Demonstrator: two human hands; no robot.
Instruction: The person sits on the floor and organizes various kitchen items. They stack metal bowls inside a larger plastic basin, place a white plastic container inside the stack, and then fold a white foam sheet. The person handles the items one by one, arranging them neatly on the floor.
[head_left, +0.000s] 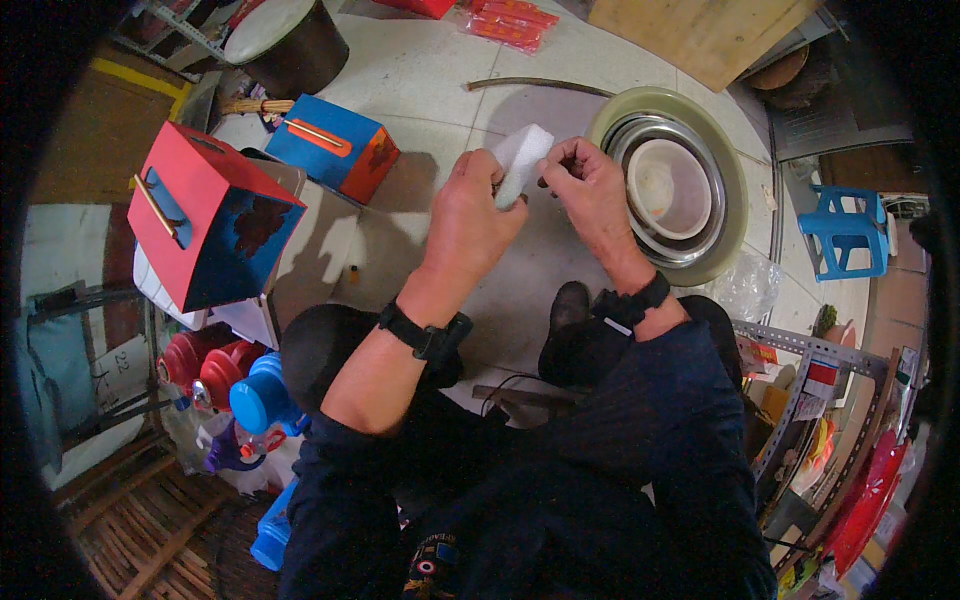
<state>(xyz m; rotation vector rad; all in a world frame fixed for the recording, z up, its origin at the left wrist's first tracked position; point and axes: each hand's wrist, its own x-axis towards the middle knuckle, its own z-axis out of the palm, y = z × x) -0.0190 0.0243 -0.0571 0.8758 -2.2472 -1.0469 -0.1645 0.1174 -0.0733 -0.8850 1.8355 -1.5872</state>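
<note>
Between my hands is a white foam block (523, 161). My left hand (476, 206) grips it from the left, fingers wrapped around its side and thumb near its lower end. At the block's right edge is my right hand (583, 178), its fingers curled and bunched; whether they pinch something small there is not clear. A blue and orange box (328, 146) with a gold-coloured bar handle stands to the left. Nearer me on that side, a red and blue box (217, 217) with a similar handle rests on a pale container.
Nested basins (727, 187) lie on the tiled floor at right, near a blue plastic stool (844, 232). Red and blue plastic jugs (259, 397) stand at lower left. A metal shelf (795, 405) holds packets at lower right; a dark drum (304, 56) is at upper left.
</note>
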